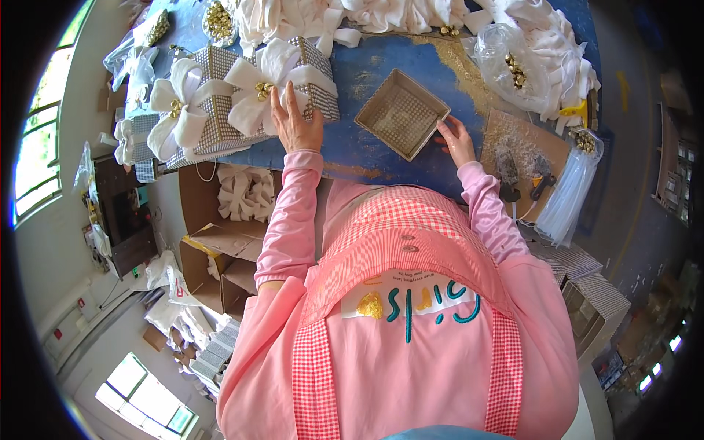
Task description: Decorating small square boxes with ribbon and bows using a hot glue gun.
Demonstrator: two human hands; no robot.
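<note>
My left hand (pixel 299 130) lies with its fingers apart against a checked gift box (pixel 318 99), beside the golden bells (pixel 264 90) at the centre of its white fabric bow (pixel 253 110). It appears to touch the bow and grips nothing. A hollow square box (pixel 400 114), grey-beige with a checked pattern inside, is turned cornerwise on the blue table (pixel 345 150). At its right corner, my right hand (pixel 457 139) has closed thumb and fingers on the rim. Part of those fingers is hidden behind the box wall.
Another bow-tied box (pixel 178 110) stands farther left. White fabric strips (pixel 293 18) pile along the back, with a clear bag of golden bells (pixel 515 72) at right. A glue gun (pixel 543 183) lies on a brown board near clear glue sticks (pixel 568 192). Below the table sits a carton (pixel 196 198).
</note>
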